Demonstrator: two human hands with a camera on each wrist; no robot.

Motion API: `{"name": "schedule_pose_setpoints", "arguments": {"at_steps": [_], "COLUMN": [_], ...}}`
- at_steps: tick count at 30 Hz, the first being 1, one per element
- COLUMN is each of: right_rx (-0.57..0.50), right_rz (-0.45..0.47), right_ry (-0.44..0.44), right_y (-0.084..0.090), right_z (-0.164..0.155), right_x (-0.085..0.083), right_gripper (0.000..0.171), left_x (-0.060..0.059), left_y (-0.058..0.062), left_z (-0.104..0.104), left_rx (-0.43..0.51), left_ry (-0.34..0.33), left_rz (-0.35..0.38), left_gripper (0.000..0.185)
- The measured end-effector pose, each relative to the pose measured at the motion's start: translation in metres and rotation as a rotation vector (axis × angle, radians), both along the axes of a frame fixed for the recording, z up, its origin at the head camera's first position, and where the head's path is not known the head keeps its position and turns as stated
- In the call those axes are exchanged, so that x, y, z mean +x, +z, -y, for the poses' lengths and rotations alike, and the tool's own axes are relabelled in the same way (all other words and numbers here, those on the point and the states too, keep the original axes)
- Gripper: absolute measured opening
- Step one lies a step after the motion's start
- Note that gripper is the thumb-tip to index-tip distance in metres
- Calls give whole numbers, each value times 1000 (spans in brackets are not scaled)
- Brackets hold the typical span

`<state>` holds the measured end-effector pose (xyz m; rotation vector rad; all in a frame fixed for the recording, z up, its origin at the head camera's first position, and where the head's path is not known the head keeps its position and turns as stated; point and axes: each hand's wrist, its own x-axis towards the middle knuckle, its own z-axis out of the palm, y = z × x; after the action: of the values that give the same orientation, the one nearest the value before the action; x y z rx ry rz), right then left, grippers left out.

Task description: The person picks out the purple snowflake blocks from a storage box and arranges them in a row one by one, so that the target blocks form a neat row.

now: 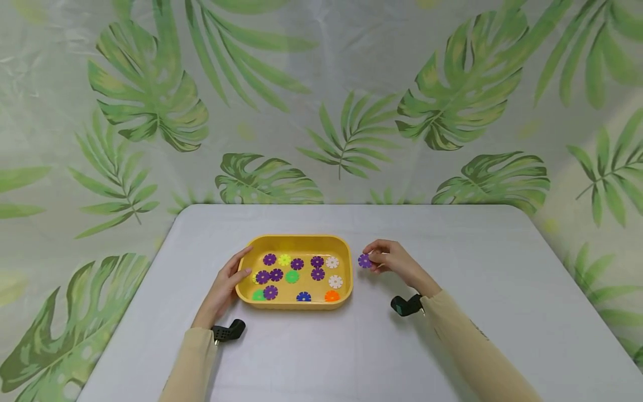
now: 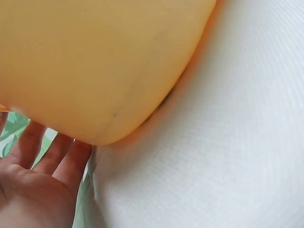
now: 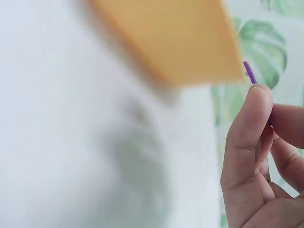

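Purple disc (image 1: 364, 261) upright, edge-on in right hand (image 1: 393, 261).

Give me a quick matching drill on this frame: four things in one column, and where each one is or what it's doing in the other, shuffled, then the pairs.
Things:
1. left hand
2. right hand
3. orange disc
4. yellow tray

States:
A. lies in the tray's near right corner
B. pinches a purple disc just right of the tray
C. rests against the tray's left side
D. sits on the white table, holding coloured discs

Pairs: 1-C, 2-B, 3-A, 4-D
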<state>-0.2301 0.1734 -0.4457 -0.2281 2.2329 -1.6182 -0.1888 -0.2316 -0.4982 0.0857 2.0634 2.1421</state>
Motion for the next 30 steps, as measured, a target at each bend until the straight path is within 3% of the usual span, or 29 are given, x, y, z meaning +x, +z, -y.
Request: {"name": "schedule_pose_setpoints", "arguments": {"at_steps": [6, 14, 22, 25, 30], "right_rx": [19, 126, 230, 202, 71], "right_rz": [24, 45, -42, -64, -82], "right_ry": [-71, -98, -99, -106, -95], "right_y": [-21, -34, -28, -22, -4], "right_z": [-21, -19, -15, -11, 11], "right_x": [-4, -6, -6, -6, -3], "right_gripper": [24, 20, 18, 20, 23], "left_x": [0, 0, 1, 1, 1], "left_y": [1, 1, 0, 0, 0], "left_z": [1, 0, 0, 0, 0], "left_rx": [-6, -24, -21, -23, -29], "left_ry": [3, 11, 17, 23, 26], "left_rz": [2, -5, -4, -2, 8], "left_gripper": [53, 53, 53, 53, 52]}}
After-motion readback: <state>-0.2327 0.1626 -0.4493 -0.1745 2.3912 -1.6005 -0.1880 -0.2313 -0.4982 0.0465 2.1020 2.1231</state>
